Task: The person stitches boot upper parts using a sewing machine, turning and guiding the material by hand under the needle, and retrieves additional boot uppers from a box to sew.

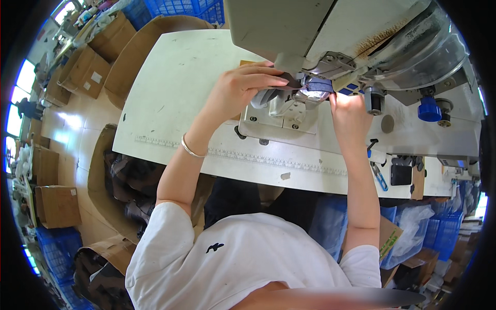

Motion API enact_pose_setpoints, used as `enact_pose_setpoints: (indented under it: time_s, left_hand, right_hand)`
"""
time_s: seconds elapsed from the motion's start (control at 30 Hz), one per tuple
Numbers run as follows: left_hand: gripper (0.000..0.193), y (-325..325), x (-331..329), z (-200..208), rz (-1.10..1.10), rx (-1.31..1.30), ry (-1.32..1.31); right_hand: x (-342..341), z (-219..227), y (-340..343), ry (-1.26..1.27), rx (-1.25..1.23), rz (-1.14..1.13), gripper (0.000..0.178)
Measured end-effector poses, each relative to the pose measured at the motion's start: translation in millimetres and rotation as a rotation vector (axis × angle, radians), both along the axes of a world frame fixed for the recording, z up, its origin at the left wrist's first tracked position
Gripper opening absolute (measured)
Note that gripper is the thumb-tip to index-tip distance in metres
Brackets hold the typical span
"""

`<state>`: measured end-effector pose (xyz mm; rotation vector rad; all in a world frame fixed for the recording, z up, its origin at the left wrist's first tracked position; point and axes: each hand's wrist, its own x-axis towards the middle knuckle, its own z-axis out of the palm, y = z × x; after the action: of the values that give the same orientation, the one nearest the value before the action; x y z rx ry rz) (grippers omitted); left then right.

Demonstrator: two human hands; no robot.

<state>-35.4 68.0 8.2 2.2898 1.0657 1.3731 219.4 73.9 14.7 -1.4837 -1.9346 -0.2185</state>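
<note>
A sewing machine (279, 31) stands over the white table, its small bed under the needle area. Dark fabric (290, 82) reaches from my left fingers toward the needle area. My left hand (240, 88) pinches it from the left, fingers stretched close together toward the machine head. A dark blue strip of fabric (318, 84) lies at the needle area; whether it is the same piece cannot be told. My right hand (350, 113) is at the strip's right end, fingertips closed on its edge and partly hidden by the machine.
The white table (175, 88) has a printed ruler along its near edge. Blue-handled snips (380, 176) and a black phone-like object (401, 175) lie at the right. Cardboard boxes (85, 71) stand on the left floor; blue crates (181, 7) are beyond the table.
</note>
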Motion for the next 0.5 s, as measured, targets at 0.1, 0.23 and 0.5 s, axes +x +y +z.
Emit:
enact_pose_setpoints:
  time_s: [0.1, 0.23, 0.5]
  left_hand:
    - [0.039, 1, 0, 0, -0.017, -0.024, -0.007]
    - [0.038, 2, 1, -2, -0.018, -0.048, -0.015]
    - [0.036, -7, 0, -3, 0.058, 0.069, 0.04]
  right_hand:
    - [0, -2, 0, 0.065, -0.004, -0.029, 0.021]
    - [1, -6, -1, 0.09, 0.007, -0.049, 0.02]
    - [-11, -19, -28, 0.075, 0.177, 0.07, 0.021]
